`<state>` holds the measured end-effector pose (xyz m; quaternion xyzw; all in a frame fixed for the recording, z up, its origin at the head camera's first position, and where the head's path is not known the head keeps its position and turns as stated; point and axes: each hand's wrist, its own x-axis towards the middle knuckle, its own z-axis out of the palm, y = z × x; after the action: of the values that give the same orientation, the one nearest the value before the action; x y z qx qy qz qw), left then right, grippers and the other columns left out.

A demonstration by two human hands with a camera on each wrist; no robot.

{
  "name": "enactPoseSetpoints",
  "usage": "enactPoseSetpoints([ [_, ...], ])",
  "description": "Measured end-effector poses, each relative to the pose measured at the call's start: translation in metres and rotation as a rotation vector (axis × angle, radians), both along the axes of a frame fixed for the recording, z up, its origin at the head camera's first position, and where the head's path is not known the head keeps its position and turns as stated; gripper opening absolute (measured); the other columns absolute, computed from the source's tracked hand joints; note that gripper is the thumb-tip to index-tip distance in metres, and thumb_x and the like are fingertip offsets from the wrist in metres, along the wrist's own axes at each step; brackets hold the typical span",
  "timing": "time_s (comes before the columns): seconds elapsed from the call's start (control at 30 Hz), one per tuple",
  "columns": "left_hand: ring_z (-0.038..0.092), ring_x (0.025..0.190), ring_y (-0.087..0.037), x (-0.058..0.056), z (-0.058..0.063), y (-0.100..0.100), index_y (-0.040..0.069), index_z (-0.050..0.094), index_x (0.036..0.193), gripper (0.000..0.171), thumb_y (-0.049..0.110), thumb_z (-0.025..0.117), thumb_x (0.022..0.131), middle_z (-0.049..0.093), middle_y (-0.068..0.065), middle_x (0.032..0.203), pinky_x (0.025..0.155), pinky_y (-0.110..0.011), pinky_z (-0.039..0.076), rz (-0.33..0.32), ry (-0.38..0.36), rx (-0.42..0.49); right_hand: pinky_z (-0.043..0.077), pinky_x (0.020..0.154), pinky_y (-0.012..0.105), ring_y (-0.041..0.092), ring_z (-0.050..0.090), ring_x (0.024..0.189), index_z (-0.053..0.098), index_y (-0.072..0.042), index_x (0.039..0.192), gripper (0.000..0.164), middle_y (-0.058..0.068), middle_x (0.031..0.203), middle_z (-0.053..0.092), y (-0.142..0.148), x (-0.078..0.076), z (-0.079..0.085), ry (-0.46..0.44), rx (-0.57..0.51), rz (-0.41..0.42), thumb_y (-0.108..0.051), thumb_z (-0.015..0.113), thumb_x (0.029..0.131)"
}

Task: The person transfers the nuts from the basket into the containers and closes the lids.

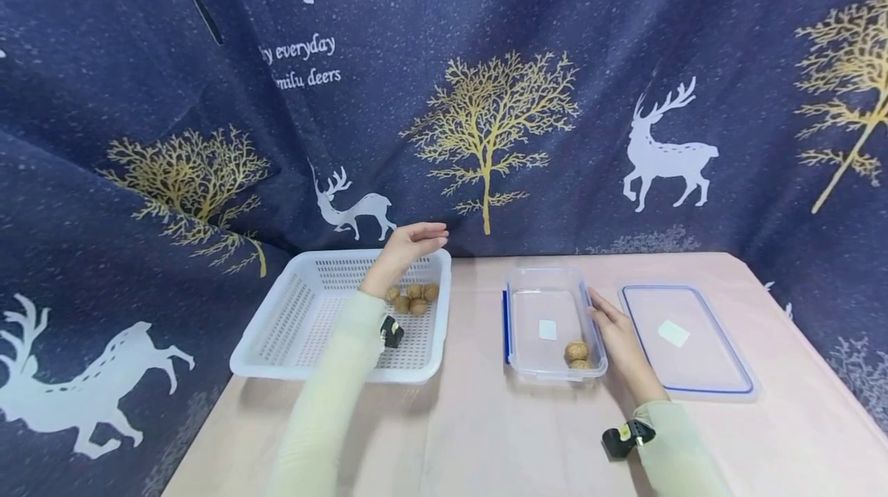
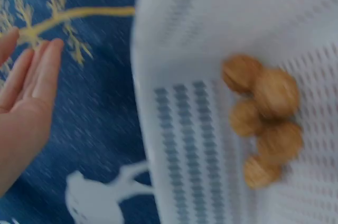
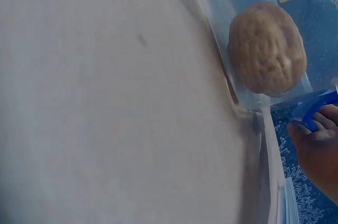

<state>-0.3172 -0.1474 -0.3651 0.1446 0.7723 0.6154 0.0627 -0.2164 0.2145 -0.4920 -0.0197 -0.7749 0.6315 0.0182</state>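
My left hand [image 1: 408, 250] is raised over the back right part of the white basket [image 1: 267, 327], fingers extended and nothing in them. Several walnuts [image 2: 275, 93] lie together on the basket floor, below that hand and wrist. On the right, my right hand [image 1: 622, 339] holds the side of a clear plastic container [image 1: 530, 366]; in the right wrist view its fingers are at a blue latch [image 3: 311, 110] on that side. Inside the container, walnuts [image 1: 576, 350] sit in the near right corner, one large in the right wrist view.
A clear lid [image 1: 708, 362] with a blue seal lies flat to the right of the container. Another blue latch [image 1: 507, 327] hangs along the container's left side. Behind the pink-covered table [image 1: 472, 435] hangs a dark blue cloth [image 1: 430, 35] with deer and trees.
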Motion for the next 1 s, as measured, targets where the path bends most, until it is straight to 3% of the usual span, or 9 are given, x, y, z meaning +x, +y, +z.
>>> enactPoseSetpoints([
  [0.27,0.056,0.120,-0.030,-0.014,-0.023,-0.030,-0.007,0.051,0.133,0.044,0.006,0.063,0.093,0.056,-0.023,0.132,0.102,-0.033,0.045,-0.031,-0.019,0.050,0.012,0.118,0.047,0.034,0.014,0.145,0.025,-0.005,0.150,0.052,0.015,0.157,0.019,0.001,-0.002,-0.001,0.014,0.006,-0.004,-0.021,0.040,0.104],
  [0.4,0.055,0.121,-0.029,-0.018,-0.032,-0.043,-0.006,0.051,0.133,0.043,0.005,0.062,0.093,0.053,-0.024,0.134,0.105,-0.036,0.043,-0.005,-0.050,0.041,0.012,0.118,0.047,0.034,0.014,0.145,0.025,-0.004,0.150,0.052,0.016,0.157,0.019,0.001,-0.002,-0.001,0.015,0.007,-0.009,-0.020,0.041,0.104],
  [0.73,0.053,0.123,-0.027,-0.018,-0.044,-0.072,-0.006,0.053,0.132,0.041,0.005,0.063,0.092,0.056,-0.020,0.133,0.106,-0.034,0.041,0.064,-0.070,-0.077,0.014,0.117,0.049,0.036,0.014,0.144,0.025,-0.006,0.151,0.051,0.016,0.157,0.019,0.002,-0.002,-0.001,0.012,0.034,-0.003,-0.022,0.039,0.104],
  [1.0,0.050,0.126,-0.032,-0.017,-0.057,-0.092,-0.007,0.054,0.130,0.038,0.002,0.060,0.093,0.054,-0.022,0.134,0.110,-0.040,0.035,0.071,-0.114,-0.148,0.015,0.117,0.049,0.037,0.014,0.144,0.024,-0.005,0.151,0.052,0.017,0.157,0.018,0.002,0.000,-0.001,0.005,0.042,-0.002,-0.023,0.039,0.104],
])
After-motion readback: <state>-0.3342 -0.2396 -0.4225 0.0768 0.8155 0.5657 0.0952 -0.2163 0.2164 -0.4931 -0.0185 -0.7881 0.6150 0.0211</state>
